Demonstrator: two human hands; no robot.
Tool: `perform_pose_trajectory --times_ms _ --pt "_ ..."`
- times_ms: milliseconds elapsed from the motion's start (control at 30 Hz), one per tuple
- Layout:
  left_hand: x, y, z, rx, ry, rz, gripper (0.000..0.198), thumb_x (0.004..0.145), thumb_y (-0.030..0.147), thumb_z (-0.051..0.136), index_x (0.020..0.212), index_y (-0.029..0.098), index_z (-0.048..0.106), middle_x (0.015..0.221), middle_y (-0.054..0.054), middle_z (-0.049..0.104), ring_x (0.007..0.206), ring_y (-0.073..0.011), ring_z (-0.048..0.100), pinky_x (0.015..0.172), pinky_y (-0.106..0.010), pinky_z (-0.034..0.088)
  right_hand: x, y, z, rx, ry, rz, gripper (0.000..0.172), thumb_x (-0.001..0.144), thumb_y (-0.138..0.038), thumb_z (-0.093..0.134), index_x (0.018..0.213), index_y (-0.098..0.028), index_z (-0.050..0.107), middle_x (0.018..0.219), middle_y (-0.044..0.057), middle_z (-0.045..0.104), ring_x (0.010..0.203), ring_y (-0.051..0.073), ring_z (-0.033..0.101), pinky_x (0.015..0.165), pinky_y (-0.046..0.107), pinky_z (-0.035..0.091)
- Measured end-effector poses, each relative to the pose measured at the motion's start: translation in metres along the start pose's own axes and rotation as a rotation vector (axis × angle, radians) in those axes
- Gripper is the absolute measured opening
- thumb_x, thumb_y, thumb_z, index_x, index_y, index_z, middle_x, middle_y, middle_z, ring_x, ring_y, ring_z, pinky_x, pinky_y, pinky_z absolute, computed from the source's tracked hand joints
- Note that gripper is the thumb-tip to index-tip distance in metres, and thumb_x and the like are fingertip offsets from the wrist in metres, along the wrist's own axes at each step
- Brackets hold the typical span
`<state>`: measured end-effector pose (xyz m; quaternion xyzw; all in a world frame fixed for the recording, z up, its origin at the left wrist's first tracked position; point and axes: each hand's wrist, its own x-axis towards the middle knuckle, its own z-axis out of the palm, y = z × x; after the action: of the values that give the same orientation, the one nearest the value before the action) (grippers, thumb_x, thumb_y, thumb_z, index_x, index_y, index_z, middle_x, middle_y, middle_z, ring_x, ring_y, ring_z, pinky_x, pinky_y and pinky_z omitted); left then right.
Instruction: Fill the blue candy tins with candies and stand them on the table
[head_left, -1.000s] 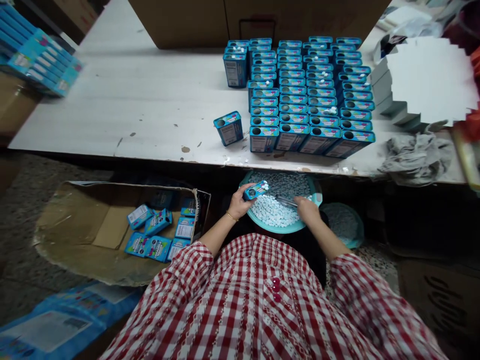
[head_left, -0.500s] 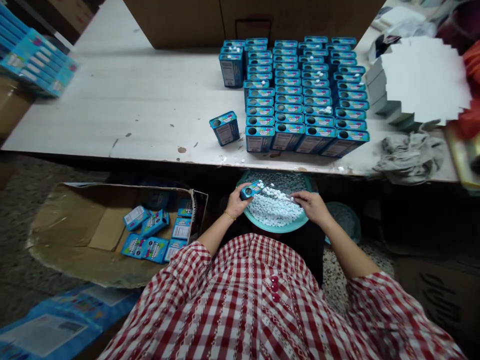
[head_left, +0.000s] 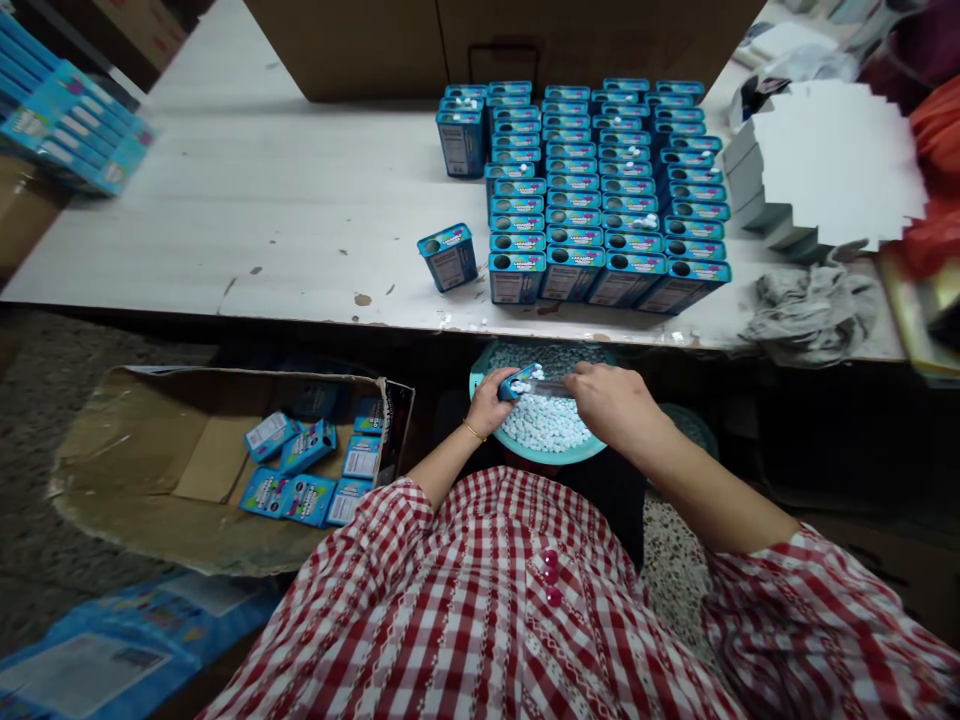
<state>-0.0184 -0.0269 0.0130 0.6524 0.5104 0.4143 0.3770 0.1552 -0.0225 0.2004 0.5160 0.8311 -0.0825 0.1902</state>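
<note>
Over the round turquoise basin (head_left: 475,380) of small white candies (head_left: 551,428), my left hand (head_left: 489,402) is closed around a small blue candy box (head_left: 517,382), tilted with its open top facing right. White candies lie at its opening. My right hand (head_left: 615,405) grips a see-through scoop (head_left: 549,388), whose front end reaches the mouth of the box. Part of the scoop is hidden by the fingers. On the table beyond stand rows of similar blue boxes (head_left: 517,277), some with loose candies on their tops. One blue box (head_left: 448,258) stands apart to their left.
A cardboard box (head_left: 112,460) with several blue boxes inside is at my left. White stacked card (head_left: 836,160) and a grey cloth (head_left: 814,310) lie at the table's right. A large brown carton (head_left: 360,50) stands at the back. A second tub (head_left: 690,430) is partly hidden behind my right arm.
My right hand has moved up and left, bringing the scoop to the box's opening. My left hand has shifted slightly right with the box, where candies now show at the mouth.
</note>
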Motion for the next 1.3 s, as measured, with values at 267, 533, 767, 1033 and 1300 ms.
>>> perform_pose_trajectory --times_ms 267,533,767,1033,1300 --pt "-0.007 -0.015 -0.001 -0.295 0.063 -0.227 0.049 0.058 0.021 0.073 0.104 0.016 0.057 0.098 -0.005 0.064 0.090 -0.0184 0.061 0.087 -0.036 0.047 -0.037 0.047 0.028 0.145 0.294 0.176 0.034 0.086 -0.021 0.039 0.109 -0.026 0.063 0.093 0.003 0.064 0.081 0.015 0.058 0.055 0.024 0.035" --pt "0.010 0.004 0.046 -0.520 0.014 -0.260 0.053 0.057 0.020 0.073 0.107 0.015 0.054 0.097 -0.007 0.065 0.087 -0.0186 0.062 0.081 -0.034 0.049 -0.042 0.072 0.074 0.369 0.417 0.304 0.033 0.086 -0.027 0.040 0.102 -0.023 0.068 0.088 0.004 0.066 0.078 0.015 0.060 0.063 0.024 0.040" --pt "0.029 0.024 -0.004 0.148 -0.178 0.098 0.045 0.060 0.001 0.053 0.098 0.022 0.062 0.104 -0.006 0.062 0.104 -0.0242 0.054 0.100 -0.048 0.032 -0.038 0.085 0.107 0.388 0.383 0.369 0.035 0.084 -0.025 0.038 0.102 -0.024 0.068 0.094 0.004 0.068 0.082 0.018 0.061 0.067 0.026 0.044" --pt "0.033 0.052 -0.056 0.121 0.111 -0.010 0.041 0.065 0.016 0.063 0.105 0.018 0.052 0.094 -0.004 0.061 0.087 -0.0188 0.058 0.081 -0.032 0.046 -0.029 0.088 0.134 0.448 0.317 0.348 0.034 0.085 -0.028 0.038 0.103 -0.024 0.067 0.099 0.003 0.068 0.085 0.018 0.062 0.070 0.027 0.046" --pt "0.098 0.031 -0.108 0.046 0.369 -0.048 0.055 0.059 0.025 0.075 0.106 0.017 0.049 0.109 -0.008 0.047 0.100 -0.0200 0.052 0.081 -0.031 0.050 -0.022 0.090 0.154 0.572 0.363 0.265 0.032 0.082 -0.031 0.040 0.098 -0.025 0.068 0.096 0.003 0.069 0.085 0.020 0.064 0.074 0.030 0.048"
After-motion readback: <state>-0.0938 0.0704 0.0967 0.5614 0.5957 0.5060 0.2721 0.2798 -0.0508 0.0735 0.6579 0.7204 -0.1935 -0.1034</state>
